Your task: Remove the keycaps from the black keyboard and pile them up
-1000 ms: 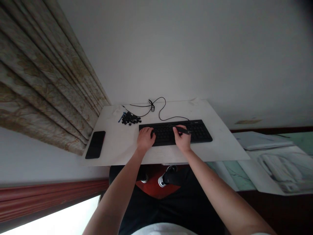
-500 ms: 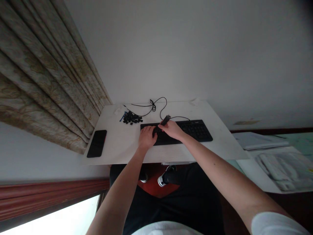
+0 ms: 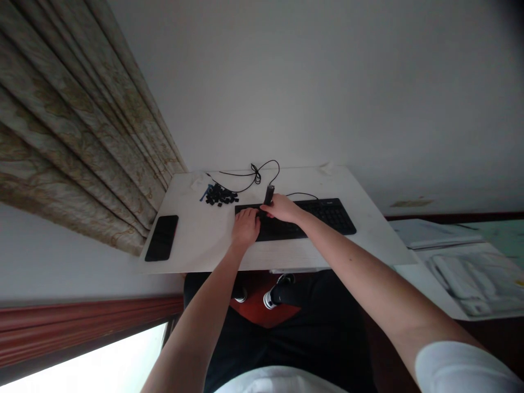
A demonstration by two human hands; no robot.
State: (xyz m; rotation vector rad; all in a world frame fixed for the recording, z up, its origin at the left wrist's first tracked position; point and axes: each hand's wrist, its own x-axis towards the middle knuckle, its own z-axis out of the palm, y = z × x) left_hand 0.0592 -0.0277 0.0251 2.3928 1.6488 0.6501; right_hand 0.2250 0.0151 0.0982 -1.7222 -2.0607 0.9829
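- A plain pale wall [image 3: 262, 93] rises behind a white tabletop [image 3: 202, 243], with a patterned curtain [image 3: 69, 131] hanging to the left.
- Your black keyboard [image 3: 282, 232] lies across the middle of the tabletop, near its front edge, partly covered by both your hands.
- Your left hand [image 3: 245, 226] rests on the keyboard's left end, its fingers laid out side by side and the thumb apart from them.
- Your right hand [image 3: 282, 208] reaches over the keyboard just beside the left, fingers pinching a dark tool [image 3: 269, 194] that stands nearly upright; its lower end is hidden.
- A heap of loose black keycaps [image 3: 219, 194] sits beyond the keyboard's left corner, a small blue item [image 3: 203, 194] beside it.
- A black cable [image 3: 257, 174] trails along the back of the tabletop, partly looped into a bundle.
- A dark phone [image 3: 161, 238] lies at the left edge, well apart from your hands.
- Below the tabletop, a black-and-white shoe [image 3: 269, 300] shows against a red floor [image 3: 262, 319].
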